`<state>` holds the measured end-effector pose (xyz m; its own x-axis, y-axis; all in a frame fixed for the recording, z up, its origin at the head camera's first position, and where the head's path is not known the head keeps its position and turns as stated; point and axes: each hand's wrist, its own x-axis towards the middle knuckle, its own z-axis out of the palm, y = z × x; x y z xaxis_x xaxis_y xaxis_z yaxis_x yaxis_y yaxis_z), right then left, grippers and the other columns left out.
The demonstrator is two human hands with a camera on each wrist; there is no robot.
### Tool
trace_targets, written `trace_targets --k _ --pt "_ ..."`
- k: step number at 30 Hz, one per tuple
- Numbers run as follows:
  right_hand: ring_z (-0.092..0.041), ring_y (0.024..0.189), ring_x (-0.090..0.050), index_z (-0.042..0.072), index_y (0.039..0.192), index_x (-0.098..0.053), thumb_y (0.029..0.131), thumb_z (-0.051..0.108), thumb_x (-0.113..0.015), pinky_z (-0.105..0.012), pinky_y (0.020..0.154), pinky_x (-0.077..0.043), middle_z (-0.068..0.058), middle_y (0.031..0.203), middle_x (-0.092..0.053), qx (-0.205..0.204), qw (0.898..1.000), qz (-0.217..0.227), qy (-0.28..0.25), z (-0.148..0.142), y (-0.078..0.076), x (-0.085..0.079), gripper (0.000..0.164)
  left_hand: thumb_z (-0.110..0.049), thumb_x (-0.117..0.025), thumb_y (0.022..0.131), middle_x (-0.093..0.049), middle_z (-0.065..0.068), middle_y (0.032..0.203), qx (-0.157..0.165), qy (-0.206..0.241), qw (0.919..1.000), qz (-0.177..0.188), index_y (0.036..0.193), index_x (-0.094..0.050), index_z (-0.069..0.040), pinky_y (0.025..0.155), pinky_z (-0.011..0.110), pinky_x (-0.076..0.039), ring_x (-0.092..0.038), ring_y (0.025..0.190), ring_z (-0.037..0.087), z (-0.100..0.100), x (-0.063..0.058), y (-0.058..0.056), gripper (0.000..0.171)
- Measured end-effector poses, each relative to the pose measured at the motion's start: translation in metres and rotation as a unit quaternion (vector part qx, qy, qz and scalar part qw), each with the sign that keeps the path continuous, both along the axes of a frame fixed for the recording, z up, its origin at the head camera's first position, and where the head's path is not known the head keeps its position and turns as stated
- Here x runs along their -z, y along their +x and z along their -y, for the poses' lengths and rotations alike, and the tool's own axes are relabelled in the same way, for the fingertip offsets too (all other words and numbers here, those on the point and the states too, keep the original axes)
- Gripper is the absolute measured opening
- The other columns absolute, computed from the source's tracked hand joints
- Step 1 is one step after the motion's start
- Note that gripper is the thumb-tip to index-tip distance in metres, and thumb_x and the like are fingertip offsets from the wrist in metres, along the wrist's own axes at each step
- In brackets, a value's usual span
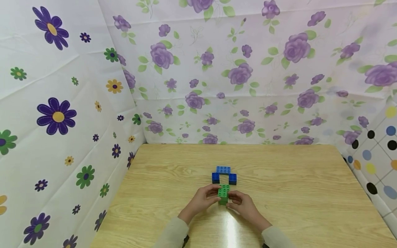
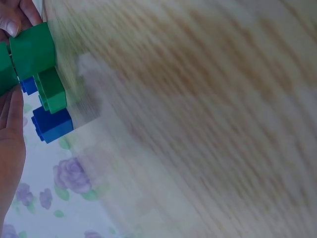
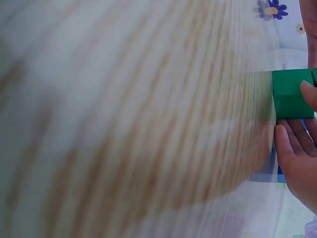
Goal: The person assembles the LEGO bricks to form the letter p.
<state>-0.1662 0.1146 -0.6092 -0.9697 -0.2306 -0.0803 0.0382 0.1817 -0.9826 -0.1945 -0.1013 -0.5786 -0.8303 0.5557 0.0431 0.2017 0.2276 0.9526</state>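
Note:
Two studded green toy bricks [image 1: 222, 199] are stacked on the table between my hands. My left hand [image 1: 203, 199] grips the stack from the left, thumb on the near side and index finger on the far side. From the right, my right hand [image 1: 245, 205] holds it low; its thumb lies against the green brick [image 3: 290, 96] in the right wrist view. Another green brick [image 2: 53, 91] shows beyond the stack in the left wrist view. Just behind are a light blue brick [image 1: 223, 169], a dark blue brick [image 1: 215, 178] on the left and another dark blue brick [image 1: 232, 178] on the right.
The wooden table [image 1: 285, 186] reaches back to a rose-patterned cloth [image 1: 242, 103]. A daisy-patterned cloth [image 1: 77, 144] hangs along the left side, and a dotted cloth [image 1: 376, 162] borders the right.

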Motion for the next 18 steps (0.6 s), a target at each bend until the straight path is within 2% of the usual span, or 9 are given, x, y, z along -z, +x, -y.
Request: trace_targets --k 4,10,15,18 --pt "-0.036 0.116 -0.057 -0.003 0.126 -0.058 0.084 0.009 -0.075 -0.036 0.096 -0.051 -0.021 0.124 -0.06 -0.001 1.0 -0.002 0.0 0.0 0.001 -0.001 0.047 -0.01 -0.065 0.092 -0.06 0.005 0.126 -0.001 -0.018 0.9998 -0.007 0.128 -0.057 -0.013 0.095 0.022 -0.049 -0.059 0.115 0.02 0.0 -0.001 0.0 0.037" --pt "-0.038 0.115 -0.057 -0.004 0.124 -0.058 0.084 0.007 -0.074 -0.04 0.096 -0.051 -0.022 0.122 -0.061 -0.002 1.0 -0.01 0.005 0.001 0.001 -0.003 0.045 -0.006 -0.063 0.093 -0.061 0.008 0.125 -0.002 -0.046 0.9981 -0.041 0.129 -0.056 -0.008 0.097 0.026 -0.049 -0.06 0.114 0.024 -0.002 -0.006 0.003 0.037" --pt "-0.036 0.115 -0.058 -0.004 0.124 -0.059 0.083 0.008 -0.076 -0.039 0.097 -0.05 -0.021 0.122 -0.061 -0.003 1.0 -0.007 0.003 0.0 -0.001 0.0 0.046 0.0 -0.062 0.092 -0.061 0.014 0.122 0.003 -0.04 0.9981 -0.047 0.127 -0.056 -0.001 0.097 0.029 -0.05 -0.06 0.113 0.028 -0.004 -0.026 0.01 0.035" --pt "-0.038 0.115 -0.057 -0.005 0.124 -0.059 0.083 0.006 -0.075 -0.041 0.097 -0.05 -0.022 0.122 -0.061 -0.006 1.0 -0.006 -0.003 0.0 0.0 -0.005 0.045 0.0 -0.063 0.092 -0.062 0.014 0.121 0.0 -0.042 0.9976 -0.055 0.126 -0.056 -0.001 0.097 0.031 -0.05 -0.061 0.111 0.027 -0.005 -0.03 0.012 0.035"
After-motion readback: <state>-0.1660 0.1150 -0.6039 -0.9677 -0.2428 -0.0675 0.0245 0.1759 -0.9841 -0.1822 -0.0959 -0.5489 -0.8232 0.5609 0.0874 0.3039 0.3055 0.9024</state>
